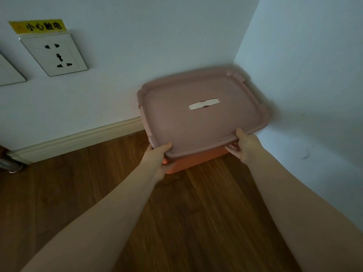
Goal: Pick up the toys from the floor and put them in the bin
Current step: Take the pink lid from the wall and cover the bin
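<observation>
- Head view: the bin's inside is hidden by the pink lid (196, 118), and only an orange strip of the bin (193, 160) is seen below it; no toys are seen.
- The lid's near edge is gripped by the left hand (158, 156) and right hand (245, 147).
- The bin is tucked into the wall corner (233, 61), with wood floor (176, 213) in front.

Head view, down and forward, near floor (117, 193)

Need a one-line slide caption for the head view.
Both hands, left hand and right hand, grip the pink lid on the orange bin.
</observation>
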The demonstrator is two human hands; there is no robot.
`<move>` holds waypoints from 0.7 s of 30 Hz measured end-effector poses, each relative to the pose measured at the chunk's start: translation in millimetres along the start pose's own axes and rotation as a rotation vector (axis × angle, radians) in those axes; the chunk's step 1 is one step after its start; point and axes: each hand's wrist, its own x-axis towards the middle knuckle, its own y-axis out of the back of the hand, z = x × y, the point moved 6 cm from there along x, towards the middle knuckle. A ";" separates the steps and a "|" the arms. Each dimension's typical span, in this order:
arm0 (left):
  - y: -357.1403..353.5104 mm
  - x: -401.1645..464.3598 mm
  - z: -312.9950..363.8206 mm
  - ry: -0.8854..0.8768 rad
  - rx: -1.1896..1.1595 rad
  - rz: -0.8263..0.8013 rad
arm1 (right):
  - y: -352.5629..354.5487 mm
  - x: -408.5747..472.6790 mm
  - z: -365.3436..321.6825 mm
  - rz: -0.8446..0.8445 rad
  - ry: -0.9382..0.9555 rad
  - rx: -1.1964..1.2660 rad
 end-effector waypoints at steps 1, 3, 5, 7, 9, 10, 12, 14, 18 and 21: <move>-4.7 2.9 -0.9 -0.001 -0.003 -0.004 | 0.9 4.4 -4.8 0.000 0.004 -0.022; -12.2 7.0 -4.6 -0.013 0.011 -0.001 | 2.7 11.7 -14.4 0.001 0.003 -0.036; -17.5 10.5 -7.7 -0.025 0.038 0.011 | 4.4 17.3 -21.3 0.009 -0.011 -0.018; -22.6 13.5 -8.7 -0.026 0.046 0.014 | 6.5 19.7 -24.5 0.021 -0.013 0.002; -25.9 15.4 -9.2 -0.027 0.035 0.015 | 7.9 21.3 -24.6 0.022 0.002 0.029; -26.8 15.7 -10.0 -0.027 0.027 0.016 | 8.7 20.4 -23.7 0.019 0.014 0.047; -26.9 15.4 -11.9 -0.025 0.024 0.015 | 10.2 19.3 -18.4 0.003 0.030 0.086; -26.5 13.9 -12.2 -0.029 0.015 -0.016 | 9.0 15.9 -12.9 -0.022 0.035 0.126; -22.7 6.0 -12.4 -0.019 0.019 -0.129 | 2.0 7.2 -2.0 -0.031 0.023 0.062; -15.9 0.0 -7.8 -0.061 0.166 -0.205 | -6.0 -5.4 2.2 -0.016 0.031 -0.119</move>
